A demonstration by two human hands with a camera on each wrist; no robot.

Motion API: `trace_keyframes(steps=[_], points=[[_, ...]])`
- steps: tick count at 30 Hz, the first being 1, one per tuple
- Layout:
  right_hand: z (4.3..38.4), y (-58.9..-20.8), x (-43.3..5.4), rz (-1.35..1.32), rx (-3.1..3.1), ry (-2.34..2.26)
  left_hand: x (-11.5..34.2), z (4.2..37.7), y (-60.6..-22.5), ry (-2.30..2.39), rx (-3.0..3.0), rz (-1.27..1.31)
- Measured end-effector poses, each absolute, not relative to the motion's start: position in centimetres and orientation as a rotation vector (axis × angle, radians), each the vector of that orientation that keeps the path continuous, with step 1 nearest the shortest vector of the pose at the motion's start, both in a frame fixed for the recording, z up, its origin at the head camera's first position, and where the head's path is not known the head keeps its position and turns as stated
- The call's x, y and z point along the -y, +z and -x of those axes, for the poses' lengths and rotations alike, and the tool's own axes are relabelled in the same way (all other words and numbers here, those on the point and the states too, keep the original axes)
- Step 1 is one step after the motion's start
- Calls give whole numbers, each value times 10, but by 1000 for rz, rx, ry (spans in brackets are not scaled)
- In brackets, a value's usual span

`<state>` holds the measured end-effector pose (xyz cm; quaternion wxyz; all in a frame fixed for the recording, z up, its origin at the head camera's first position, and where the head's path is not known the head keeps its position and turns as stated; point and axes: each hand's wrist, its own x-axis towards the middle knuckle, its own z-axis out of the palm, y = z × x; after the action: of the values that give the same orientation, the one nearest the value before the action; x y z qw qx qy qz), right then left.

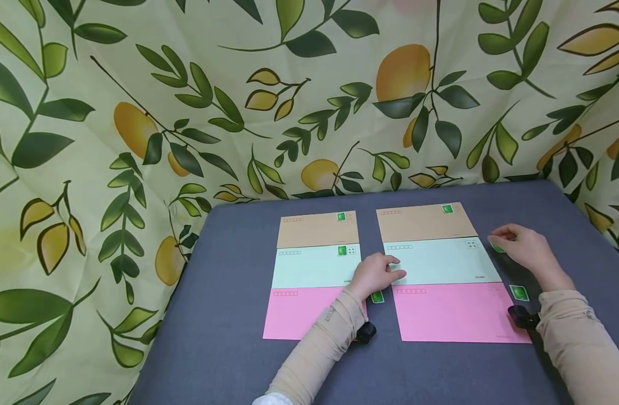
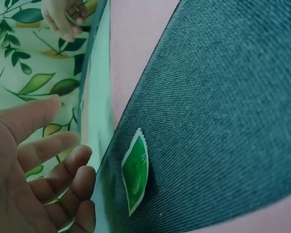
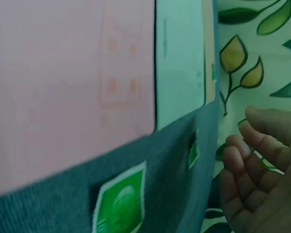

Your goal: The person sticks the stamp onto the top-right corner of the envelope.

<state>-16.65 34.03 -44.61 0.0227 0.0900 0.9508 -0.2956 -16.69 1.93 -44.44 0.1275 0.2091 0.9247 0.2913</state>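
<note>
My left hand (image 1: 374,275) hovers between two sets of envelopes, its fingertips over the left edge of the right-hand mint envelope (image 1: 435,264). Its fingers are relaxed and hold nothing, thumb apart from them in the left wrist view. A green stamp (image 2: 136,174) lies on the cloth beside that hand. Over at the right, my right hand (image 1: 529,250) has its fingertips just above another green stamp (image 1: 497,247), partly hidden by them in the head view. The fingers are loosely bent, with nothing between them in the right wrist view. Nearer me lies a further stamp (image 3: 120,201).
Each set overlaps brown, mint and pink envelopes. The left set's brown envelope (image 1: 309,230) and mint envelope (image 1: 301,270) bear green stamps, as does the right brown envelope (image 1: 420,223). Pink envelopes (image 1: 456,315) lie nearest me. A leaf-patterned curtain (image 1: 269,129) hangs behind the dark cloth-covered table (image 1: 208,304).
</note>
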Motion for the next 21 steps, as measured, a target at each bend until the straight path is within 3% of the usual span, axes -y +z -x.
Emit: trace_keyframes(steps=[21], points=[[172, -461, -355, -354, -2913, -846, -31, 165, -453, 584, -2743, -620]])
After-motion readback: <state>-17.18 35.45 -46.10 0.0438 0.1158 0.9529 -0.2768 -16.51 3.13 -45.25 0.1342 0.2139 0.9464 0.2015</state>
